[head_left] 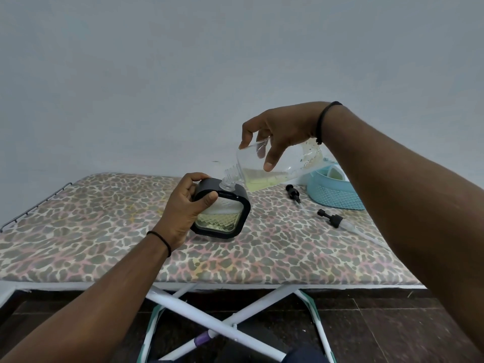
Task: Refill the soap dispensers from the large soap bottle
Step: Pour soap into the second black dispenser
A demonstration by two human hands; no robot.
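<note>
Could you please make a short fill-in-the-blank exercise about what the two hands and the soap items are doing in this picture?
1. The right hand tilts the large soap bottle over the ____.
2. The left hand grips the dispenser's ____ frame.
3. Two pump heads lie on the ____-print board.
4. The basket is ____ in colour.

Answers: dispenser; black; leopard; turquoise

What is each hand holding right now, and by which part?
The left hand grips the soap dispenser by its upper left corner. The right hand holds the tilted clear bottle around its body.
</note>
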